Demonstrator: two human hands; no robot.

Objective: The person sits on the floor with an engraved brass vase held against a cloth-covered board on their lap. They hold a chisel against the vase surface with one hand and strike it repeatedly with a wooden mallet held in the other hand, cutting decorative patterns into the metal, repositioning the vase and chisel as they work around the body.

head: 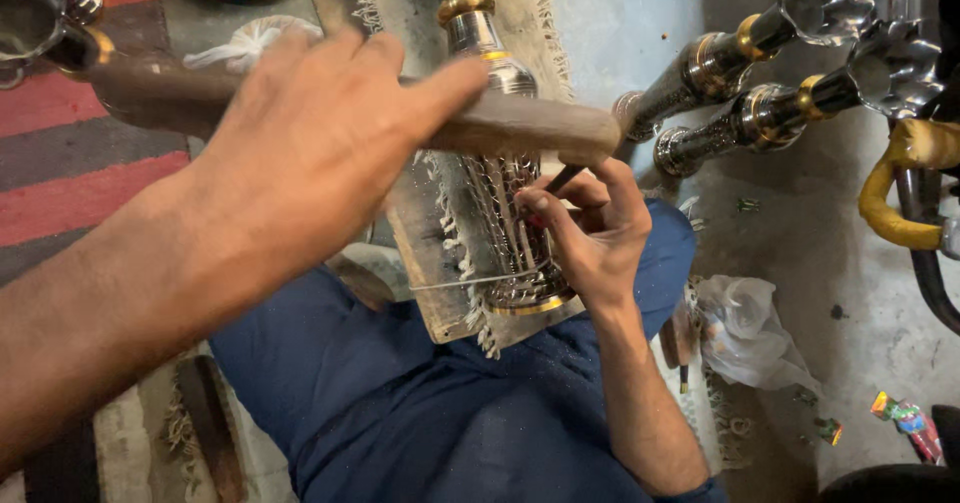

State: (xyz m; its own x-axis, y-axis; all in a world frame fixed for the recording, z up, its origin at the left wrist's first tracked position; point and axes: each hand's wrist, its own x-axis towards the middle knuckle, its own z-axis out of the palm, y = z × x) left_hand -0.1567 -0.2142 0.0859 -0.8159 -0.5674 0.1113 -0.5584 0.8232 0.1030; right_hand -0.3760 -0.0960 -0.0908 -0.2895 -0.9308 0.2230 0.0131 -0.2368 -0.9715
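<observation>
1. The left hand is up high and close to the camera. Its fingers are wrapped tight around a long wooden stick, which lies sideways across the view.
2. The right hand is lower down. Its fingers pinch a thin dark metal tool, and the tip points at the shiny vase.
3. The shiny silver vase lies on a frayed mat over a wooden board, resting on the person's lap in blue clothes. It has gold rings and a cut pattern on its side.
4. More shiny silver and gold pieces lie on the grey floor to the right, well apart from the hands.
5. A crumpled clear plastic bag sits on the floor just beside the right arm.
6. A small bright wrapper, red, green and yellow, lies near the bottom right corner.
7. A white plastic bag peeks out behind the left hand, at the top.
8. A red and grey striped rug is on the left.
</observation>
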